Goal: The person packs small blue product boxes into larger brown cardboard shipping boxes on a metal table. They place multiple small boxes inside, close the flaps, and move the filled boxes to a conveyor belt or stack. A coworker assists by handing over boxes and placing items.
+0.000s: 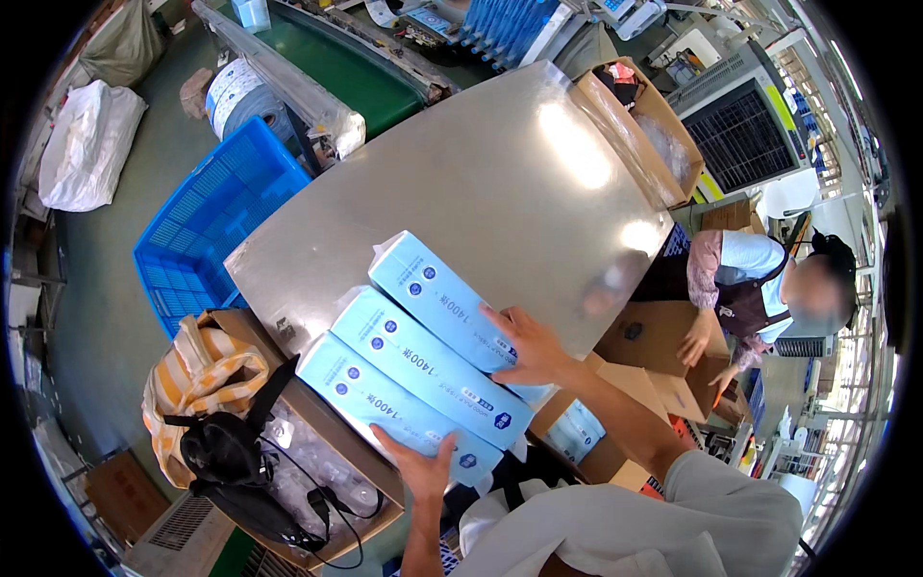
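Three long light-blue tissue packs lie side by side at the table's near edge: a far pack (428,288), a middle pack (413,351) and a near pack (370,399). My right hand (529,346) presses the outer side of the far pack near its right end, fingers reaching over its top. Against the near pack's outer side sits my left hand (418,464), thumb and forefinger apart on its top. Between them, both hands hold the row from its two sides. Their remaining fingers are partly hidden.
A metal table (461,183) spreads ahead. Left are a blue crate (207,212) and a carton (385,514) holding clear plastic and a black bag (226,452). An open carton (553,413) with blue packs sits right, near a co-worker (750,279) handling another carton (649,337).
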### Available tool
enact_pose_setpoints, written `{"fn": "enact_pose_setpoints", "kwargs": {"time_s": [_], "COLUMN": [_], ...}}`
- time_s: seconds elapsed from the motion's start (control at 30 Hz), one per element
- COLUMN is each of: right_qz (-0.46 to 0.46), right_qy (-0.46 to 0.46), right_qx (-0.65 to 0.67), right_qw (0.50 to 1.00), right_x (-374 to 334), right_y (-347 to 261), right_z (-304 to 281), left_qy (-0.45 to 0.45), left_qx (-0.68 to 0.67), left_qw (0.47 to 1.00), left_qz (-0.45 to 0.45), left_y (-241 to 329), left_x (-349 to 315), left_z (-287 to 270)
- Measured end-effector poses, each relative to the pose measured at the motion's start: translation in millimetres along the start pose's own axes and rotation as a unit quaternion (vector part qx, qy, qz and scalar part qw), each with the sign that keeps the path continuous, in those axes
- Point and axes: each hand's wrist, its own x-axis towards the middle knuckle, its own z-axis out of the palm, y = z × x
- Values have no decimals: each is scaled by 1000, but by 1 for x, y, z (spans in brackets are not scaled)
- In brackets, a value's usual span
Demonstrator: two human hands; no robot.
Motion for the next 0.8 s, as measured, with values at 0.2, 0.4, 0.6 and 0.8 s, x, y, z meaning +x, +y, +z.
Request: {"fn": "enact_pose_setpoints", "kwargs": {"time_s": [0.2,0.4,0.6,0.8], "right_qz": [130,95,122,24], "right_qy": [-34,-121,-115,-16], "right_qx": [398,472,530,671], "right_qw": [907,868,831,741], "right_x": [74,90,-2,-112], "right_y": [26,18,30,65], "right_z": [-22,11,19,-10], "left_qy": [12,-97,-66,-48], "left_qx": [-212,-397,-305,-193], "left_qw": [957,848,882,970], "left_qz": [-200,-338,-353,-143], "left_y": [15,3,-5,6], "left_x": [44,64,7,-85], "left_z": [-25,-26,-14,22]}}
